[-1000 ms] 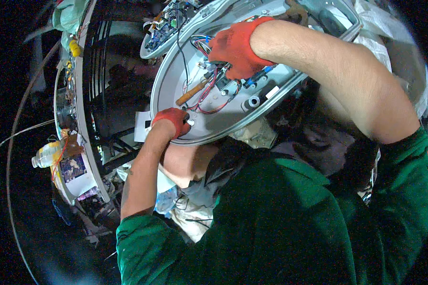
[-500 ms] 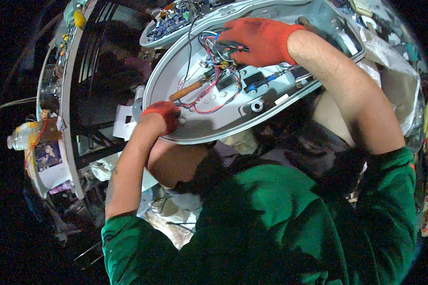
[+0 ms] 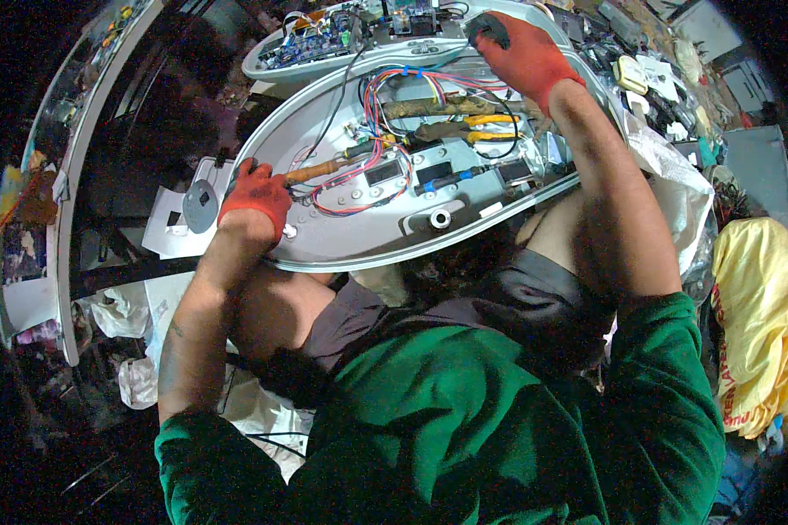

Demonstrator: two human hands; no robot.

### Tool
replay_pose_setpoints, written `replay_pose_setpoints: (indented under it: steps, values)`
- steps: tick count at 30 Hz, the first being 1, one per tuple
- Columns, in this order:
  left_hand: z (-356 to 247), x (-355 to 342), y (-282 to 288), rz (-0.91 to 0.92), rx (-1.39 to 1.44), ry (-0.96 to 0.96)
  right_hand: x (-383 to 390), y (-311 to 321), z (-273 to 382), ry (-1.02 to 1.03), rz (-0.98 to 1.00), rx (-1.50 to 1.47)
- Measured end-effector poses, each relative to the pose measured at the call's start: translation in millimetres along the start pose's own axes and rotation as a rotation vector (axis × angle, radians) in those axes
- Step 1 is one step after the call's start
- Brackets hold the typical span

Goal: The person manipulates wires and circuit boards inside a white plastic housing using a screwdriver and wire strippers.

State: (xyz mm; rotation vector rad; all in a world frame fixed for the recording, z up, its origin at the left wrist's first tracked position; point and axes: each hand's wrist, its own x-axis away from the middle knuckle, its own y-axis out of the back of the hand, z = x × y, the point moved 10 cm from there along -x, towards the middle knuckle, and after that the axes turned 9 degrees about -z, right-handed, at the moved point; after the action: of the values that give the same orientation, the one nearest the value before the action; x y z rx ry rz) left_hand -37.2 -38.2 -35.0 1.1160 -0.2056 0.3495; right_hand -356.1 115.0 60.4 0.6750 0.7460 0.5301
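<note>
A grey oval plastic housing, open at the top, rests across my lap. My left hand, in a red glove, is closed around its left rim. The end of an orange-brown tool handle meets this hand; whether the fingers hold it cannot be made out. My right hand, also gloved, is at the housing's far edge, fingers curled; anything in them is hidden. Inside the housing lie a bundle of coloured wires, yellow-handled pliers, a brown stick-like tool and a black-and-blue tool.
Behind the housing, a second grey shell holds circuit boards, and a black cable runs between the two. A yellow sack stands at right, near white sacking. A long pale frame runs along the left.
My right hand has lifted off the wires and moved to the far edge, uncovering the pliers and brown tool. My left hand remains at the left rim. The view has shifted.
</note>
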Motion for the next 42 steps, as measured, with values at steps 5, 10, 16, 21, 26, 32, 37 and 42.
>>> replay_pose_setpoints:
  steps: [5,10,16,21,26,32,37,42]
  values:
    - [6.5,-1.6,-12.4,0.134,0.117,0.052,17.7,30.9,74.5,0.416,-0.216,-0.093]
    - [21.1,-1.0,-0.6,-0.041,0.348,0.177,90.4,-52.4,118.6,0.466,0.726,-0.207]
    - [24.4,-3.1,0.7,-0.016,0.507,0.267,129.9,-110.1,63.0,0.451,0.939,0.399]
    - [30.6,3.9,3.9,-0.056,0.547,0.273,137.8,-137.3,66.6,0.620,0.901,0.623]
    - [34.4,10.4,15.9,-0.165,0.650,0.243,146.9,-143.8,52.7,0.512,0.975,0.639]
    - [35.7,10.6,25.6,-0.144,0.710,0.310,144.7,-141.5,35.1,0.334,1.064,0.601]
    - [44.8,14.6,4.4,-0.087,0.766,0.390,143.5,-133.8,36.3,0.325,1.122,0.529]
    - [44.8,13.5,5.3,-0.212,0.753,0.339,115.6,-97.7,54.4,0.114,0.971,0.284]
